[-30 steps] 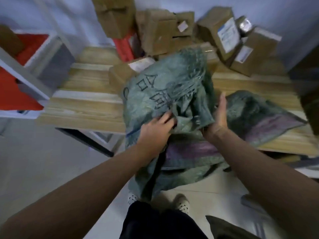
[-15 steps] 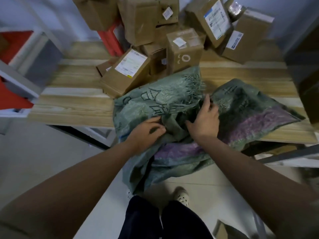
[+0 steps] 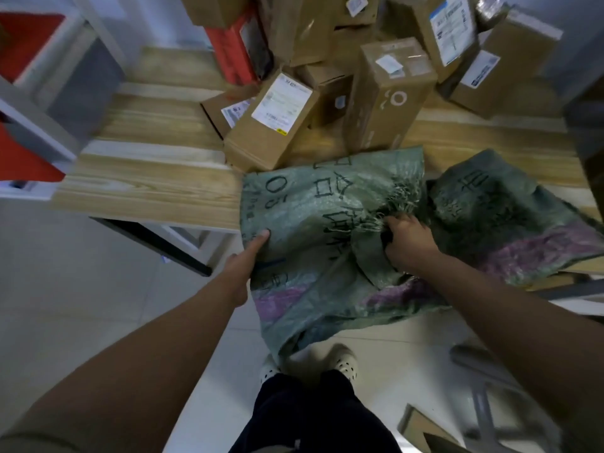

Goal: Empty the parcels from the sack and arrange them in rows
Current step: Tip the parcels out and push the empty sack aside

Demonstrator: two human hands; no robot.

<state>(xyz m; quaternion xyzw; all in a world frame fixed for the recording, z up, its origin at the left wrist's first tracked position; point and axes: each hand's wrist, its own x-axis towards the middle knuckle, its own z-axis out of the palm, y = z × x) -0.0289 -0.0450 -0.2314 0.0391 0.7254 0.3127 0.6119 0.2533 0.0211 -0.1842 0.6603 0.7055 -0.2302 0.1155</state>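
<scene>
The right hand [image 3: 410, 245] is clenched into a bunch of the green woven plastic sack [image 3: 313, 223], its curled fingers [image 3: 397, 220] buried in the frayed, stringy mouth edge of the fabric. The left hand [image 3: 250, 256] grips the sack's left edge: the thumb [image 3: 260, 240] lies flat on top of the cloth (the other fingers are hidden beneath it, so how they lie cannot be told).

Between the two hands the sack lies flattened and crumpled, black printed characters facing up. Its long axis runs from the frayed mouth, just beyond the right fingers on the tabletop, back toward the person, where the purple-banded end hangs over the near edge of the light wooden table [image 3: 147, 188] and droops to the white clogs [image 3: 343, 362] on the pale tiled floor [image 3: 65, 289].

To the right of the right fingers lies a second green woven sack [image 3: 510, 217], also flat, with a purple stripe.

Beyond both sets of fingers, farther across the table, brown cardboard parcels sit in a loose heap rather than rows. Nearest the left thumb is a tilted brown box with a large white shipping label [image 3: 274, 125]; straight ahead of the right fingers stands a taller taped brown box with a printed ring mark [image 3: 389, 96], touching the sack's far edge. Behind these, more labelled boxes [image 3: 457, 31] and a red carton [image 3: 235, 47] pile against the wall.
</scene>
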